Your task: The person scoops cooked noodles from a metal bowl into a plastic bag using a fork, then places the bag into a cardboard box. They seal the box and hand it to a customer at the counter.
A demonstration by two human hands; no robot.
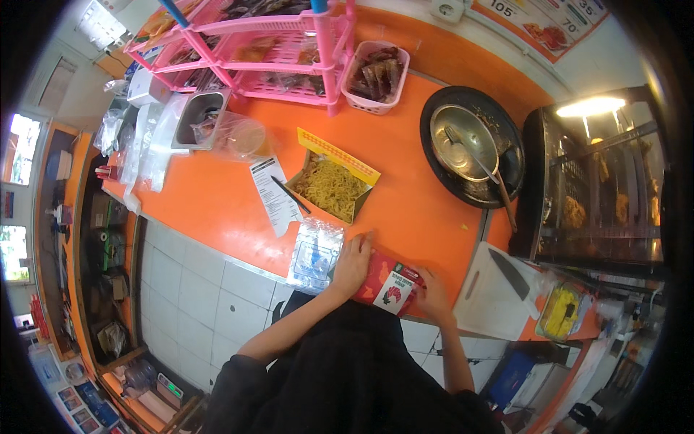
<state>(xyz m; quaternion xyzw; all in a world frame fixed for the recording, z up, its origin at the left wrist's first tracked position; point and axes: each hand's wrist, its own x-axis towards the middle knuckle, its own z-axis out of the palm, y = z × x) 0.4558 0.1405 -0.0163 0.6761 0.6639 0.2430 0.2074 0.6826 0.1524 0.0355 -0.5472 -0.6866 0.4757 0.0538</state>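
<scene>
Gloss, paper and steel

The orange surface (405,210) looks smooth and glossy. The red packet (387,283) is shiny printed plastic or card (hard to tell). Noodles sit in a matt paper box (334,186); the bowl (463,141) is brushed metal, the rack (267,50) pink plastic.

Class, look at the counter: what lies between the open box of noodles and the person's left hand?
In the head view, only bare orange counter separates the box of noodles from the left hand.

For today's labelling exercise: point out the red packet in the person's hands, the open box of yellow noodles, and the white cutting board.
red packet (384,283), head view, on its red and white front face.
open box of yellow noodles (331,188), head view, on the noodles inside.
white cutting board (486,300), head view, on its bare middle.
</scene>
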